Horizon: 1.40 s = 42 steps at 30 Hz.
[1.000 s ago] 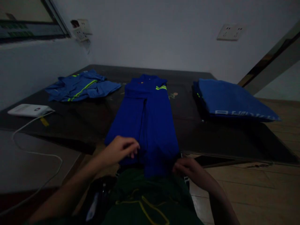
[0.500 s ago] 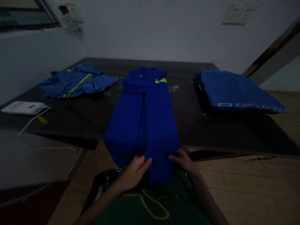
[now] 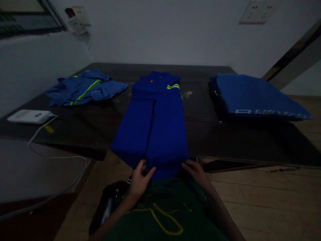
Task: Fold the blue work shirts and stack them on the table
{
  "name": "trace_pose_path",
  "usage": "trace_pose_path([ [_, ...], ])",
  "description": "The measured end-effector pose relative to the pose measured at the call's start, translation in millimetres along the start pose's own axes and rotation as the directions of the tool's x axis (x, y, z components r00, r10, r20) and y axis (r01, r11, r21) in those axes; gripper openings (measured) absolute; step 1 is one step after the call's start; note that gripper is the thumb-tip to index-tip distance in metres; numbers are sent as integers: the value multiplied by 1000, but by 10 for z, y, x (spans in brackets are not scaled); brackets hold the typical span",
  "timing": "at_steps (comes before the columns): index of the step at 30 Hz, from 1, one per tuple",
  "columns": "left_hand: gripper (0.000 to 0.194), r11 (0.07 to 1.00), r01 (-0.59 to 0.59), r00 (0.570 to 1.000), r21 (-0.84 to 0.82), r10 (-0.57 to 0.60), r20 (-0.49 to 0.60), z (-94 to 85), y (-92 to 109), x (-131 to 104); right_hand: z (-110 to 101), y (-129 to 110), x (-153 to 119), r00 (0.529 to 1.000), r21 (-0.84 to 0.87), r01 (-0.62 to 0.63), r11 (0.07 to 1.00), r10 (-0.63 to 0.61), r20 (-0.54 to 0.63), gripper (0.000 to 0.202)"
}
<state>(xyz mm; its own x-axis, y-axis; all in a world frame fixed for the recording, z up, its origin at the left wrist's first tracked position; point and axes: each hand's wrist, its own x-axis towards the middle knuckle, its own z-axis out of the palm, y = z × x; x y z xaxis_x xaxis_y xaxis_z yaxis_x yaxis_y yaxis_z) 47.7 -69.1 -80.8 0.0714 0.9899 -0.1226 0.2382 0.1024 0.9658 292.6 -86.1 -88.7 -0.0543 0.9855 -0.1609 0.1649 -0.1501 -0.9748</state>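
A bright blue garment (image 3: 165, 130) with yellow-green stripes near its far right shoulder lies lengthwise on the dark table (image 3: 205, 140), its near end hanging past the front edge against my green top. My left hand (image 3: 142, 177) pinches its lower edge near the middle, thumb on top. At the lower right corner, my right hand (image 3: 194, 169) grips the same cloth between thumb and fingers. A dark gap runs down the garment between a left panel and a right one.
A crumpled blue garment (image 3: 87, 87) with a yellow-green stripe lies at the back left. Folded blue clothes (image 3: 253, 95) are stacked on the right. A white device (image 3: 31, 116) with a cable (image 3: 37, 134) sits at the left edge.
My left hand has shifted left and slightly up with the cloth. The garment's right panel now lies wider and further left, and less cloth hangs below my hands.
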Motion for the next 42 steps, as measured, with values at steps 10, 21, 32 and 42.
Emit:
trace_pose_path([
  [10, 44, 997, -70, 980, -15, 72, 188, -47, 106, -126, -549, -1265, -48, 952, -695, 152, 703, 85, 295, 41],
  [21, 33, 999, -9, 998, 51, 5, 68, -45, -251, -205, 40, -2011, 2581, 725, -727, 682, 80, -204, 658, 36],
  [32, 36, 942, -326, 927, 76, 303, 221, -175, -57, -166, 89, -2085, 2926, 650, -650, 740, -173, -65, 757, 24],
  [42, 27, 997, -48, 978, 61, 34, 204, -151, -168, -254, -64, -2022, 3023, 682, -701, 615, -360, -203, 702, 30],
])
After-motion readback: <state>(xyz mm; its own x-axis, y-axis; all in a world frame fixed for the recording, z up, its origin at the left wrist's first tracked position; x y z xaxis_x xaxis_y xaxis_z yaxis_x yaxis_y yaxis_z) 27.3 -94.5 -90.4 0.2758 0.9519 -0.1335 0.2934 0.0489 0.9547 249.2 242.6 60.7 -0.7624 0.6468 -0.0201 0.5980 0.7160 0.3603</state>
